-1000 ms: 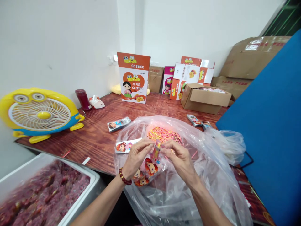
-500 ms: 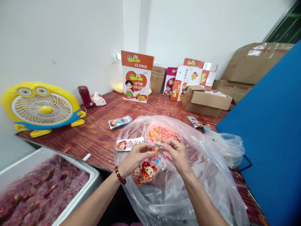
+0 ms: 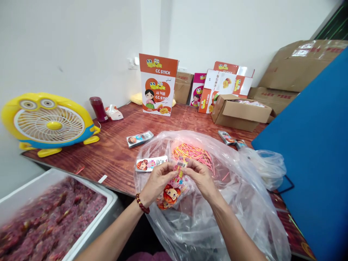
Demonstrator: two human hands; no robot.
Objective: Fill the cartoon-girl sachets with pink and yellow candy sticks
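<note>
Farthest left of the hands, a white tub (image 3: 113, 200) of purplish-red, lumpy contents sits below the edge of the bench (image 3: 116, 139). Beyond it, a yellow and blue fan (image 3: 54, 125) with 2 large eyes stands on the bench, then a dark red jar (image 3: 98, 109) and a small white and orange pack (image 3: 114, 113). Nearer the left hand, a silver pack (image 3: 140, 139) lies flat, with a white pack (image 3: 150, 164) just in front of it. Well ahead of the hands, an upright CC STICK box (image 3: 156, 85) faces them.

The left hand (image 3: 160, 180), a beaded bracelet (image 3: 141, 203) at its wrist, pinches a small barcoded packet (image 3: 180, 165) between thumb and fingers; the right hand (image 3: 200, 177) pinches its other side. The packet is thus held up between the 2 hands. Just below it are pouches (image 3: 170, 195) printed with a red-haired figure; whether the packet joins them cannot be told. Just beyond the hands lie pink and yellow sticks (image 3: 193, 154), within a large clear plastic bag (image 3: 231, 210) that spreads around and under both.

Right of the hands are 2 dark packs (image 3: 226, 137), an open carton (image 3: 241, 114) farther back, a crumpled bag (image 3: 268, 166) and a blue panel (image 3: 307, 145).
</note>
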